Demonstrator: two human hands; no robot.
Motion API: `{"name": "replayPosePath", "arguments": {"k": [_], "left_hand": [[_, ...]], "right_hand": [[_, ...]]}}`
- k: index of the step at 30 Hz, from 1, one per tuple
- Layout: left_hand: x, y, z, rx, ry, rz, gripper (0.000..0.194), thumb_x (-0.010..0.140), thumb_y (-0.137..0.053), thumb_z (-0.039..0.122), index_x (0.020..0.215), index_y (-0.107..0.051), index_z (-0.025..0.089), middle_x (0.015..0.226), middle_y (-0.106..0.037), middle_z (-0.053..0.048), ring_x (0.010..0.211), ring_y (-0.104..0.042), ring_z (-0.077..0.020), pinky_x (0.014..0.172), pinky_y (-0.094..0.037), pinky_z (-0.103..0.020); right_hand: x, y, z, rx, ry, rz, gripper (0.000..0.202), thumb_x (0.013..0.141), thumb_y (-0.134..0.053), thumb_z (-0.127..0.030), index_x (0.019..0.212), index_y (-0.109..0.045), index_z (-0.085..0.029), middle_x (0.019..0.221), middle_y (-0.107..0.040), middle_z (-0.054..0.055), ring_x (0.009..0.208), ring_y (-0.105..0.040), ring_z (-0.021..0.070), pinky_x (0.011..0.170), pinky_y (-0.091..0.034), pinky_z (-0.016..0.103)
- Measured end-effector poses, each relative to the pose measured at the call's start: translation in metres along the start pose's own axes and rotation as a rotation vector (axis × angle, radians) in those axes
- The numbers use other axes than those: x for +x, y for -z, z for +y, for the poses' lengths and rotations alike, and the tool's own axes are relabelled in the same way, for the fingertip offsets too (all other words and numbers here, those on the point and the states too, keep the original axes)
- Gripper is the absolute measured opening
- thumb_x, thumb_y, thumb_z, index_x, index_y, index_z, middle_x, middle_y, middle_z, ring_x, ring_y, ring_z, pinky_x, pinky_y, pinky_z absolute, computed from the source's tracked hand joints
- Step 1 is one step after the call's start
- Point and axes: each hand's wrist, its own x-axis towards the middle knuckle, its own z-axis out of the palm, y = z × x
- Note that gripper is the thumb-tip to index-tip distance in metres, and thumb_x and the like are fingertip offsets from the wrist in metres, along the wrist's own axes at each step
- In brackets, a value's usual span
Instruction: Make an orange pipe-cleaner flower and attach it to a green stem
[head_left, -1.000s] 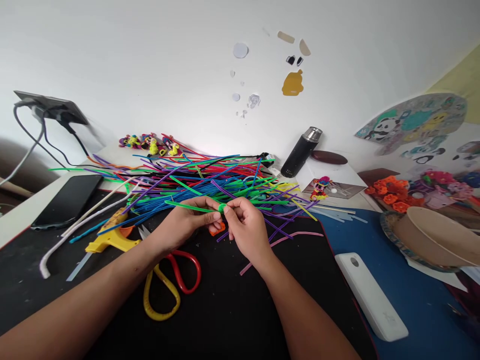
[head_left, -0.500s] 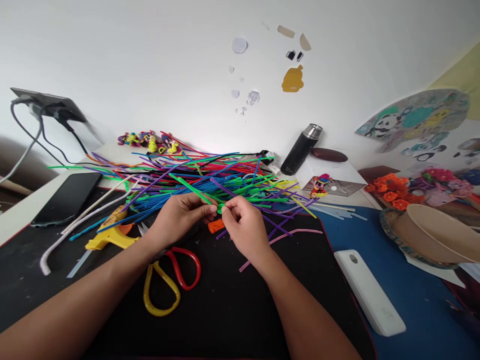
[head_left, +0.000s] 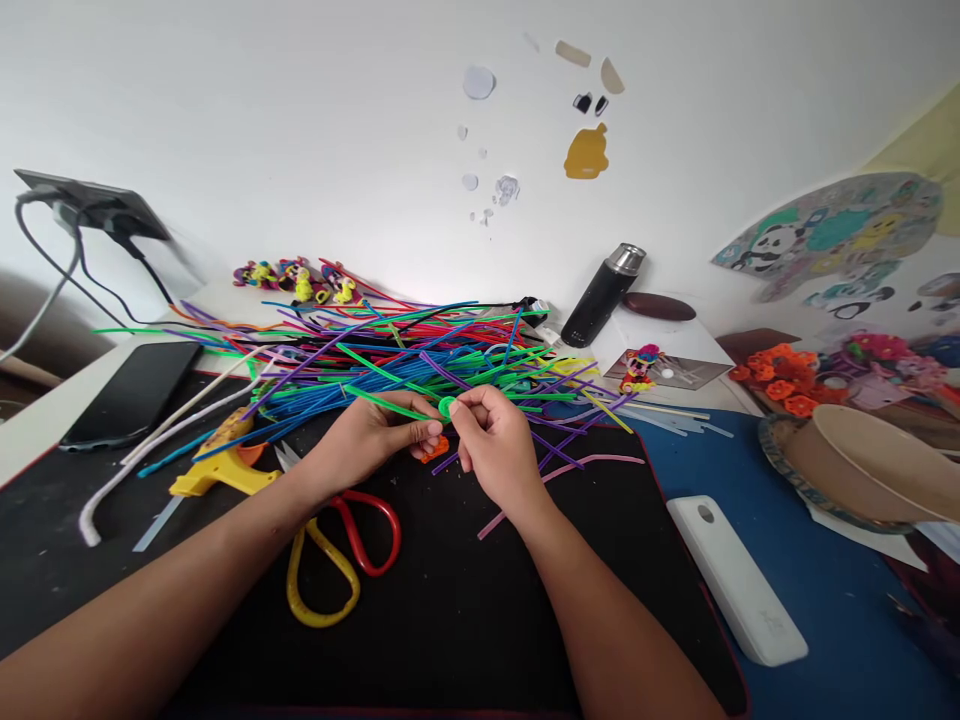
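Note:
A bright green pipe cleaner (head_left: 386,403) runs between my two hands, its near end wound into a small flat coil. My left hand (head_left: 375,440) pinches the straight length between thumb and fingers. At the coil, my right hand (head_left: 489,432) is closed, thumb and forefinger gripping the edge. An orange piece (head_left: 435,452) lies just under my hands, partly hidden. Scissors (head_left: 324,575) with one yellow and one red handle rest near my left forearm. To their left lies a yellow hot glue gun (head_left: 225,470) with a clear glue stick.
Behind my hands spreads a heap of colourful pipe cleaners (head_left: 360,375). A black phone (head_left: 131,395) lies at left, a dark thermos (head_left: 604,295) stands behind, and a white power bank (head_left: 739,580) lies right. Farther right is a beige bowl (head_left: 877,460); small pipe-cleaner figures (head_left: 300,280) sit near the wall.
The coil now shows more of its round face toward me. The straight length of green pipe cleaner has swung lower and flatter, and my right hand has turned slightly.

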Motion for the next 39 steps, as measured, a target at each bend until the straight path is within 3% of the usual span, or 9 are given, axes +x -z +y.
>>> {"name": "replayPosePath", "arguments": {"k": [5, 17, 24, 28, 33, 39], "left_hand": [[-0.002, -0.001, 0.000, -0.012, -0.024, 0.011, 0.036, 0.076, -0.097, 0.048, 0.087, -0.082, 0.017, 0.072, -0.079, -0.004, 0.066, -0.074, -0.0187, 0.062, -0.060, -0.026], [-0.002, 0.004, 0.001, 0.037, -0.036, 0.065, 0.035, 0.073, -0.098, 0.045, 0.088, -0.082, 0.018, 0.071, -0.078, -0.003, 0.065, -0.071, -0.0177, 0.063, -0.059, -0.025], [0.000, 0.005, 0.001, 0.123, -0.067, 0.130, 0.038, 0.072, -0.097, 0.051, 0.075, -0.080, 0.017, 0.069, -0.077, -0.004, 0.064, -0.070, -0.0190, 0.064, -0.057, -0.028], [-0.001, 0.009, 0.000, 0.253, -0.102, 0.134, 0.040, 0.078, -0.091, 0.056, 0.076, -0.080, 0.018, 0.072, -0.077, -0.005, 0.067, -0.068, -0.0189, 0.066, -0.054, -0.028], [0.000, 0.018, -0.006, 0.389, -0.049, 0.056, 0.041, 0.084, -0.086, 0.059, 0.081, -0.080, 0.018, 0.074, -0.077, -0.004, 0.069, -0.068, -0.0195, 0.064, -0.052, -0.027], [0.002, 0.012, -0.002, 0.139, -0.030, 0.054, 0.040, 0.075, -0.094, 0.054, 0.080, -0.078, 0.017, 0.070, -0.076, -0.004, 0.062, -0.068, -0.0184, 0.061, -0.055, -0.028]], "right_hand": [[-0.001, -0.001, -0.002, 0.021, -0.001, 0.010, 0.022, 0.093, -0.067, -0.043, 0.091, -0.059, -0.023, 0.051, -0.053, -0.010, 0.038, -0.047, 0.0104, 0.043, -0.034, 0.025], [-0.002, 0.000, -0.003, 0.027, -0.022, -0.038, 0.022, 0.093, -0.067, -0.043, 0.089, -0.058, -0.023, 0.050, -0.052, -0.011, 0.037, -0.045, 0.0099, 0.042, -0.033, 0.025], [-0.002, 0.001, 0.000, -0.067, -0.007, -0.052, 0.021, 0.094, -0.066, -0.043, 0.089, -0.059, -0.024, 0.053, -0.052, -0.010, 0.038, -0.046, 0.0112, 0.043, -0.035, 0.026], [-0.001, 0.001, 0.004, -0.170, 0.055, -0.050, 0.016, 0.094, -0.064, -0.039, 0.088, -0.060, -0.024, 0.056, -0.054, -0.008, 0.042, -0.048, 0.0125, 0.047, -0.036, 0.027], [-0.001, 0.000, 0.009, -0.327, 0.167, -0.026, 0.011, 0.093, -0.063, -0.032, 0.085, -0.061, -0.024, 0.058, -0.053, -0.007, 0.051, -0.049, 0.0129, 0.051, -0.033, 0.027], [-0.003, -0.001, 0.003, -0.143, 0.073, -0.085, 0.019, 0.098, -0.063, -0.043, 0.091, -0.061, -0.025, 0.058, -0.054, -0.007, 0.044, -0.048, 0.0121, 0.047, -0.037, 0.026]]}}
